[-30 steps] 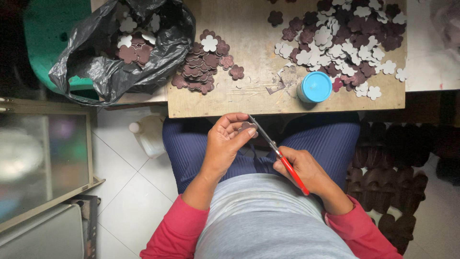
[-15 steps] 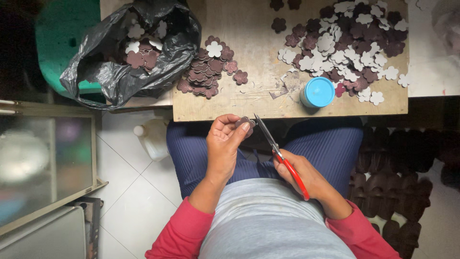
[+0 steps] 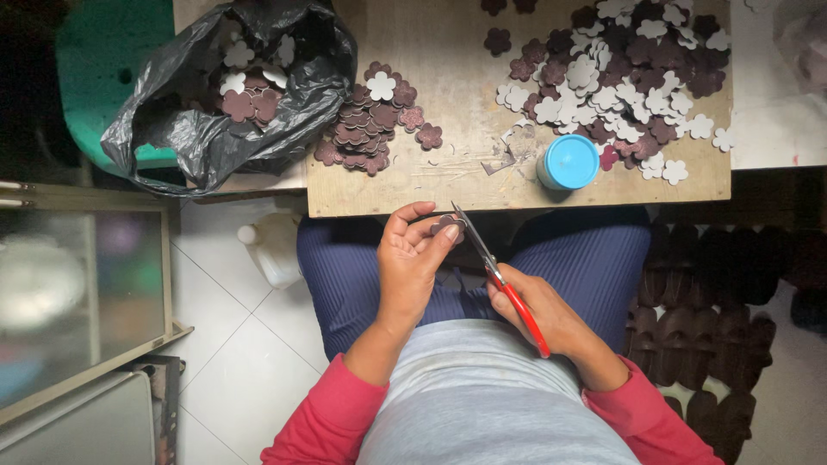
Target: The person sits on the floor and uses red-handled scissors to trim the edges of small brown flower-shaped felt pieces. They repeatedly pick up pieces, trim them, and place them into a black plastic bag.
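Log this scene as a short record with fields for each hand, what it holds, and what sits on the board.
left hand: pinches a small dark flower-shaped piece at the fingertips
right hand: grips red-handled scissors, blades at the piece
board: wooden, across the lap
board left: stack of maroon flower cutouts
board right: spread of maroon and white flower cutouts
near edge: jar with a blue lid
far left: black plastic bag holding more cutouts
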Available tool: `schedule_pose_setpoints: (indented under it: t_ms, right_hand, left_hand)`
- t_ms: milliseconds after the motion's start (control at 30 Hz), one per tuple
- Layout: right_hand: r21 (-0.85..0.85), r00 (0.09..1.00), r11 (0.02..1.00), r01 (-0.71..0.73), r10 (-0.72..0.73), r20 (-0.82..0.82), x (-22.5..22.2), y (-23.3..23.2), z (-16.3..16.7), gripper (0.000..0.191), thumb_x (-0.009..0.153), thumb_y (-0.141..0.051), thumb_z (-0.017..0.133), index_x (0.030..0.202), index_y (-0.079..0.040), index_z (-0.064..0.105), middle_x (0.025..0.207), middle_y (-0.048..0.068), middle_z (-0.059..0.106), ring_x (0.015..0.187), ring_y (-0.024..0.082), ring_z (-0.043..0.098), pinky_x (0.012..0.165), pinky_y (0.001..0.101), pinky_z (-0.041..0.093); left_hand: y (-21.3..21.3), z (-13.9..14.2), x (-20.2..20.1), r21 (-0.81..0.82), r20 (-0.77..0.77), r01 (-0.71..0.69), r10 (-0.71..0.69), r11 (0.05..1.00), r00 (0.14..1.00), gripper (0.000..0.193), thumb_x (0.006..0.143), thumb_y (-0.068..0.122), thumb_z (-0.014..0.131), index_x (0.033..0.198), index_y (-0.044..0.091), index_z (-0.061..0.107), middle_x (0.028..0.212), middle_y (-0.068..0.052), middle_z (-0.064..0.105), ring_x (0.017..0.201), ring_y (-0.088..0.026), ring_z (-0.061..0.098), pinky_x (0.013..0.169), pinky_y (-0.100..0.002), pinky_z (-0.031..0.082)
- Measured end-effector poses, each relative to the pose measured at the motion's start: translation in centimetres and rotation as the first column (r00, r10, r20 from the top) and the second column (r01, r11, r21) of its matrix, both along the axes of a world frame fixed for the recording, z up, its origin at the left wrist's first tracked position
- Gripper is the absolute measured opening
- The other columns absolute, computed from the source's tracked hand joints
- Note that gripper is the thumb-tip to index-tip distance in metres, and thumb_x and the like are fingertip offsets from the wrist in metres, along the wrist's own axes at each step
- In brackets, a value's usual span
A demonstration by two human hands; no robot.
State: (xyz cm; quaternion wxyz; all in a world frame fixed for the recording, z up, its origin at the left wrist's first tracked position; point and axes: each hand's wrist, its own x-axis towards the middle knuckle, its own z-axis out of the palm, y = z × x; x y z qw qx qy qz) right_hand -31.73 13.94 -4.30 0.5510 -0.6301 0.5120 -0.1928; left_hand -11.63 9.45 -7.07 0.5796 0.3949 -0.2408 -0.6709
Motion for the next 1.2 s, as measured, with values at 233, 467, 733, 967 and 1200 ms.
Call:
schedule_pose_setpoints:
  t_ms: [233, 467, 733, 967, 1200]
  right_hand:
    - [0.087, 0.992, 0.995, 0.053, -0.043, -0.121, -0.08, 0.05, 0.11, 0.020, 0.092, -0.024, 0.062, 0.090, -0.005, 0.056, 0.062, 0.008, 0.050, 0.056, 0.019, 0.051, 0.055, 0.0369, 0.045]
    - [0.042, 0.995, 0.999, 0.029, -0.024, -0.102, -0.36, 0.12, 0.00, 0.020, 0.092, -0.024, 0.063, 0.089, -0.005, 0.055, 0.063, 0.008, 0.050, 0.056, 0.020, 0.052, 0.055, 0.0368, 0.045]
    - [-0.004, 0.998, 0.999, 0.044, -0.044, -0.041, 0.00, 0.22, -0.25, 0.019, 0.093, -0.022, 0.060, 0.092, -0.005, 0.054, 0.068, 0.008, 0.052, 0.061, 0.020, 0.053, 0.059, 0.0358, 0.047]
    - [0.005, 0.994, 0.998, 0.065, -0.064, -0.092, 0.12, 0.25, -0.32, 0.019, 0.091, -0.022, 0.062, 0.090, -0.005, 0.054, 0.064, 0.008, 0.051, 0.058, 0.019, 0.053, 0.058, 0.0361, 0.047]
    - [0.057, 0.986, 0.996, 0.068, -0.058, -0.159, -0.11, -0.07, 0.01, 0.021, 0.090, -0.024, 0.063, 0.087, -0.004, 0.055, 0.060, 0.009, 0.049, 0.055, 0.019, 0.051, 0.054, 0.0374, 0.045]
  left_hand:
    - [0.01, 0.21, 0.22, -0.023, 0.069, 0.015, -0.013, 1.000, 0.997, 0.040, 0.093, -0.006, 0.071, 0.128, -0.004, 0.054, 0.107, -0.016, 0.073, 0.093, -0.015, 0.072, 0.087, -0.027, 0.060]
    - [0.01, 0.26, 0.18, -0.010, 0.086, 0.026, -0.025, 1.000, 0.996, 0.038, 0.092, -0.006, 0.072, 0.126, -0.004, 0.055, 0.104, -0.016, 0.073, 0.092, -0.016, 0.073, 0.085, -0.027, 0.060]
    - [0.38, 0.29, -0.65, 0.011, 0.083, 0.011, -0.012, 1.000, 0.996, 0.035, 0.093, -0.006, 0.069, 0.124, -0.004, 0.055, 0.105, -0.014, 0.073, 0.091, -0.015, 0.072, 0.083, -0.027, 0.061]
    - [0.28, 0.20, -0.58, -0.009, 0.117, 0.009, -0.008, 1.000, 0.993, 0.035, 0.093, -0.006, 0.070, 0.125, -0.005, 0.055, 0.104, -0.014, 0.072, 0.090, -0.014, 0.072, 0.083, -0.025, 0.059]
    - [-0.21, 0.20, 0.11, -0.010, 0.152, 0.041, -0.039, 0.999, 0.988, 0.037, 0.092, -0.006, 0.071, 0.126, -0.005, 0.055, 0.101, -0.014, 0.073, 0.088, -0.014, 0.072, 0.080, -0.025, 0.059]
